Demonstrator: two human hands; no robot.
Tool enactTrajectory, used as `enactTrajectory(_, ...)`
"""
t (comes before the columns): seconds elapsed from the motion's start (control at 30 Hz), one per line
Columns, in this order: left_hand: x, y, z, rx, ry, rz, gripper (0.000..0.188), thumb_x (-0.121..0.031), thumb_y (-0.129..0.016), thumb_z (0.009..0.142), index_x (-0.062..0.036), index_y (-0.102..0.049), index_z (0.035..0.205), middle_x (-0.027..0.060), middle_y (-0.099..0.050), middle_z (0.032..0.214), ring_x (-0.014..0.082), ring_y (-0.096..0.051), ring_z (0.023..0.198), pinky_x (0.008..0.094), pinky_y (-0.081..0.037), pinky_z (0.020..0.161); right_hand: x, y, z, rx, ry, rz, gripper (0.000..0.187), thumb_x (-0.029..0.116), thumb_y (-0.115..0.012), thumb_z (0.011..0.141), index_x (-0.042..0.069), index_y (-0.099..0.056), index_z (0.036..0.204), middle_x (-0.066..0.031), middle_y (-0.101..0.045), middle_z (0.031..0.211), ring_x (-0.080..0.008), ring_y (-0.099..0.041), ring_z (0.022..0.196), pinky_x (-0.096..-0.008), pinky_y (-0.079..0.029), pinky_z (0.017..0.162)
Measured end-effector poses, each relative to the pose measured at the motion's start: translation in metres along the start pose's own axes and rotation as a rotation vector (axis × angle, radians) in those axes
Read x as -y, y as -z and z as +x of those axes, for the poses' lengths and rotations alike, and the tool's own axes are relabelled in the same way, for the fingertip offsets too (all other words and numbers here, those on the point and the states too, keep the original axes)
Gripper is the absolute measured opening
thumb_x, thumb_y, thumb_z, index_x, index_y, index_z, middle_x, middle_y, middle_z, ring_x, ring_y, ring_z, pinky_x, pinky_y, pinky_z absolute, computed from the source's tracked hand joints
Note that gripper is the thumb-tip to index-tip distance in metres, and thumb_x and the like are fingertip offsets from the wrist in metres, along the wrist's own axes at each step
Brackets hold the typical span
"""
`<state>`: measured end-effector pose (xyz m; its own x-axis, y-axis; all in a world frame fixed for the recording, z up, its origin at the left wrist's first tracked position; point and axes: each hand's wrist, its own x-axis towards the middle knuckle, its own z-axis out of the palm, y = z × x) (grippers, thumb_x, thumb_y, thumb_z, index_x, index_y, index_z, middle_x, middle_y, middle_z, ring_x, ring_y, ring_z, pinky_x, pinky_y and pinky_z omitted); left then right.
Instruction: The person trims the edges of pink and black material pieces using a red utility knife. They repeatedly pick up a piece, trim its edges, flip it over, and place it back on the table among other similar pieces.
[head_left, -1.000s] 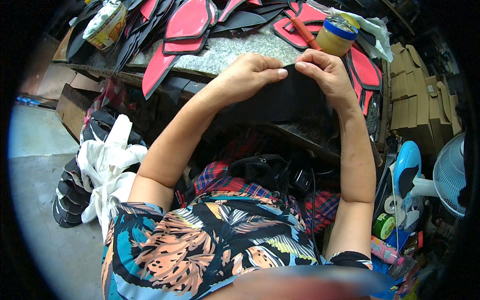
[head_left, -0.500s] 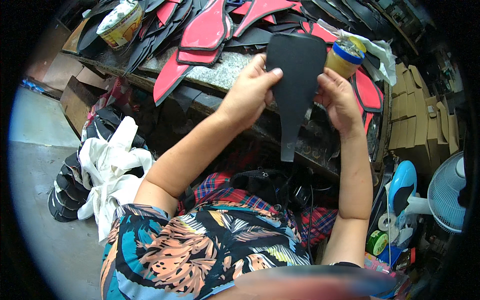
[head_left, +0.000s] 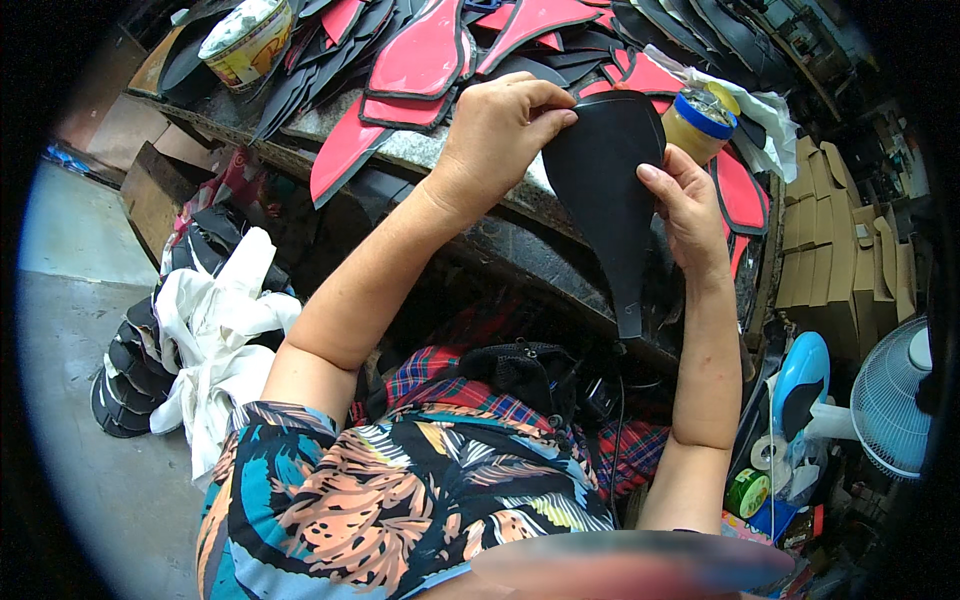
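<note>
A flat black paddle-shaped piece [head_left: 604, 180], wide at the top and tapering to a narrow tail, hangs upright in front of the bench edge. My left hand [head_left: 508, 130] pinches its upper left corner between thumb and fingers. On its right edge, my right hand [head_left: 688, 205] grips with the thumb on the front face; its other fingers are partly hidden. Behind lie similar red pieces with black borders [head_left: 415, 55]. A tub with a blue rim [head_left: 697, 122] stands just beyond my right hand.
Loose black pieces [head_left: 285, 100] are heaped at the back left, near a printed bucket [head_left: 246, 45]. Folded cardboard [head_left: 830, 240] is stacked at the right, above a white fan [head_left: 890, 400]. White cloth [head_left: 225, 340] drapes over a dark bundle at the left.
The black piece has turned and dropped slightly, and its tail has shifted right. My left hand has moved from its side to its top left corner; the right thumb now rests on its face.
</note>
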<state>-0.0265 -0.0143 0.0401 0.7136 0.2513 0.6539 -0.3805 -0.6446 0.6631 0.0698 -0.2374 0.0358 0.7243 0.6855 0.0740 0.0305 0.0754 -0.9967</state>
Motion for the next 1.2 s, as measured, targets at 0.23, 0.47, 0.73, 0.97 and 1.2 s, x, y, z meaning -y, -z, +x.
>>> enactTrajectory(0.23, 0.012, 0.002, 0.003, 0.115, 0.214, -0.157, 0.017, -0.012, -0.076, 0.087, 0.0007, -0.076, 0.099, 0.0131, -0.075, 0.085, 0.0154, -0.072, 0.078, 0.0271, -0.056, 0.073, -0.001, 0.002, 0.001, 0.019, -0.001, -0.02, 0.021, 0.012, -0.068, 0.095, 0.001, -0.065, 0.112, -0.0032, -0.069, 0.103, -0.0089, -0.065, 0.093, -0.0248, -0.053, 0.085)
enactTrajectory(0.47, 0.012, 0.005, 0.003, 0.24, 0.256, -0.084, 0.019, -0.017, -0.07, 0.091, 0.0014, -0.073, 0.098, 0.009, -0.072, 0.083, 0.0121, -0.067, 0.079, 0.0282, -0.053, 0.071, -0.003, -0.003, 0.0, 0.028, -0.01, -0.045, 0.015, 0.017, -0.069, 0.097, 0.003, -0.067, 0.104, 0.0032, -0.065, 0.093, -0.0036, -0.058, 0.084, -0.0208, -0.047, 0.075)
enactTrajectory(0.73, 0.006, -0.003, -0.006, 0.089, 0.074, 0.043, 0.016, -0.01, -0.072, 0.09, -0.001, -0.074, 0.104, 0.0098, -0.074, 0.088, 0.0127, -0.07, 0.082, 0.0261, -0.054, 0.073, -0.009, -0.003, 0.003, 0.006, 0.029, -0.111, 0.017, 0.019, -0.069, 0.098, 0.008, -0.062, 0.087, 0.0087, -0.054, 0.08, -0.0004, -0.047, 0.072, -0.0193, -0.038, 0.064)
enactTrajectory(0.97, 0.012, -0.004, -0.004, 0.138, 0.179, -0.065, 0.02, -0.017, -0.074, 0.089, -0.0004, -0.076, 0.099, 0.0112, -0.074, 0.083, 0.0164, -0.07, 0.072, 0.0298, -0.055, 0.067, -0.01, 0.008, 0.005, 0.075, 0.017, -0.168, 0.017, 0.018, -0.066, 0.099, 0.002, -0.066, 0.104, 0.0001, -0.068, 0.094, -0.0049, -0.061, 0.084, -0.022, -0.049, 0.079)
enactTrajectory(1.2, 0.017, -0.005, -0.004, 0.232, 0.285, -0.186, 0.021, -0.016, -0.07, 0.088, -0.0004, -0.074, 0.101, 0.014, -0.073, 0.084, 0.019, -0.07, 0.072, 0.0325, -0.054, 0.068, -0.01, 0.007, 0.003, 0.138, 0.072, -0.136, 0.015, 0.017, -0.066, 0.098, 0.003, -0.066, 0.101, 0.0023, -0.066, 0.092, -0.0038, -0.058, 0.083, -0.0213, -0.047, 0.078)
